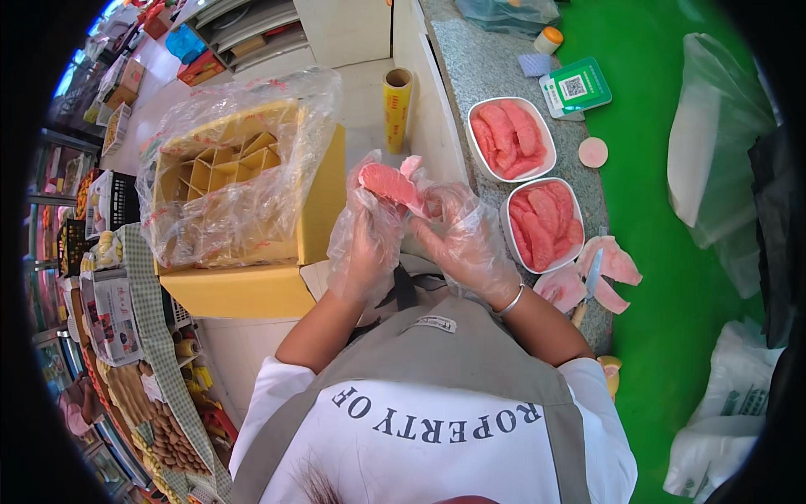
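Observation:
In front of my chest, my left hand (367, 244), in a clear plastic glove, grips a pink pomelo segment (389, 182) from below. My right hand (464, 239), gloved the same way, has its fingers closed at the segment's right end, where pale membrane (410, 165) stands up. To the right, a far white tub (552, 161) and a near white tub (506, 225) hold peeled pomelo pieces (546, 225). Beside the near tub, a knife (594, 273) lies on pieces of pomelo peel (619, 262).
On my left stands a yellow carton (231, 294) with cardboard dividers and plastic film. A film roll (396, 109) stands upright beyond my hands. The grey counter (466, 50) bears a green code sign (594, 92) and an orange-capped bottle (548, 39). Plastic bags (714, 151) lie at right.

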`<action>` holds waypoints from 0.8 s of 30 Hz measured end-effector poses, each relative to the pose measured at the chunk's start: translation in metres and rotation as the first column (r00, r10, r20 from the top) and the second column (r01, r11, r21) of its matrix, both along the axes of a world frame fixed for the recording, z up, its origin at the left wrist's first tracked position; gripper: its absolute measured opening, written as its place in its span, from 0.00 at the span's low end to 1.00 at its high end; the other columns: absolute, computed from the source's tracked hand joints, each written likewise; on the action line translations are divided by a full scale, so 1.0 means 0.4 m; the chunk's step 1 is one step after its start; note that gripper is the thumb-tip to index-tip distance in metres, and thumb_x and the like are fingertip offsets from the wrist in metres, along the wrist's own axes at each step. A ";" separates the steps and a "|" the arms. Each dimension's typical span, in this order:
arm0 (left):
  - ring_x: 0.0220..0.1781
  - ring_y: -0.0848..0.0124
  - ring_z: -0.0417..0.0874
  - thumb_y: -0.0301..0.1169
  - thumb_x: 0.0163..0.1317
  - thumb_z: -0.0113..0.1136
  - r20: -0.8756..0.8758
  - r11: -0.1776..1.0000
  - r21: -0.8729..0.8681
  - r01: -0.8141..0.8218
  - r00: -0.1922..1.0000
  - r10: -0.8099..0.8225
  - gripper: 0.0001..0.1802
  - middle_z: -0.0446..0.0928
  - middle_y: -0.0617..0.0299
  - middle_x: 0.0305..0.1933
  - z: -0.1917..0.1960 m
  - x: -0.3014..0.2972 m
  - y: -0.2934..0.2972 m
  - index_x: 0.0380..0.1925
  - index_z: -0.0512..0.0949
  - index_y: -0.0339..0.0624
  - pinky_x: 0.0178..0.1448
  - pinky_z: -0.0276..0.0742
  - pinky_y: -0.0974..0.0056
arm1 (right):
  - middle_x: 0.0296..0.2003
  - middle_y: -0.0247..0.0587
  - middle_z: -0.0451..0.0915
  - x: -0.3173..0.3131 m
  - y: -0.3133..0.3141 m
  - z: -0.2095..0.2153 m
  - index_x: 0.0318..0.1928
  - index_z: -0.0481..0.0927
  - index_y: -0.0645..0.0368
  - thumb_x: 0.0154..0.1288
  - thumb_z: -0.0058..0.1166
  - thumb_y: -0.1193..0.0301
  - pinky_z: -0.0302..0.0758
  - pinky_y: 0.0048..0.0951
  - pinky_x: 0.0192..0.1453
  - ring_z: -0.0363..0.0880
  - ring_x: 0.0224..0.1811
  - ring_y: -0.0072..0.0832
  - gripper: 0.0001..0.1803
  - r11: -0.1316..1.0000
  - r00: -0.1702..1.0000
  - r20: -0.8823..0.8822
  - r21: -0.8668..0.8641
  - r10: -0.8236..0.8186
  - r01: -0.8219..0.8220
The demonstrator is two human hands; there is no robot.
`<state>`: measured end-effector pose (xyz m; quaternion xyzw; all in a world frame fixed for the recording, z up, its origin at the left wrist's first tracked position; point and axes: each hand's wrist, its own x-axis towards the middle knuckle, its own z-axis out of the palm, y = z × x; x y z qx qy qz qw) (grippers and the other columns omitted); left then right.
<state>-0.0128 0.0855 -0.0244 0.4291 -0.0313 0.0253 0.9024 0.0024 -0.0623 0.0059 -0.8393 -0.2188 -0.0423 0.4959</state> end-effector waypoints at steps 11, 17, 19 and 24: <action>0.49 0.48 0.85 0.76 0.62 0.40 -0.331 0.778 -0.490 0.394 0.741 -0.584 0.52 0.78 0.45 0.55 -0.034 -0.008 0.076 0.65 0.67 0.37 0.50 0.84 0.48 | 0.43 0.47 0.83 0.031 -0.064 0.045 0.43 0.82 0.62 0.63 0.61 0.79 0.80 0.34 0.51 0.84 0.46 0.40 0.08 0.971 0.997 -0.016 0.228 0.071 -0.065; 0.44 0.56 0.86 0.58 0.74 0.43 -0.076 0.483 -0.793 0.372 0.725 -0.684 0.35 0.80 0.48 0.52 -0.007 0.007 0.034 0.61 0.70 0.37 0.45 0.86 0.52 | 0.43 0.43 0.83 0.025 -0.070 0.068 0.45 0.83 0.59 0.59 0.65 0.75 0.80 0.38 0.48 0.83 0.44 0.42 0.13 0.995 0.972 0.216 -0.054 0.096 -0.086; 0.48 0.58 0.85 0.57 0.74 0.46 -0.316 0.722 -0.638 0.266 0.765 -0.561 0.34 0.79 0.49 0.55 -0.016 -0.007 0.040 0.62 0.69 0.38 0.48 0.85 0.54 | 0.44 0.40 0.82 0.025 -0.079 0.094 0.45 0.83 0.57 0.57 0.66 0.73 0.80 0.39 0.46 0.83 0.43 0.41 0.14 0.979 0.931 0.351 -0.201 0.098 -0.027; 0.63 0.60 0.77 0.48 0.74 0.50 -0.251 0.808 -0.465 0.362 0.821 -0.512 0.30 0.73 0.50 0.64 -0.015 -0.004 0.047 0.66 0.65 0.38 0.64 0.77 0.55 | 0.43 0.37 0.81 0.011 -0.090 0.095 0.42 0.82 0.55 0.56 0.64 0.71 0.78 0.38 0.45 0.81 0.40 0.37 0.12 0.926 0.862 0.460 -0.376 0.214 -0.029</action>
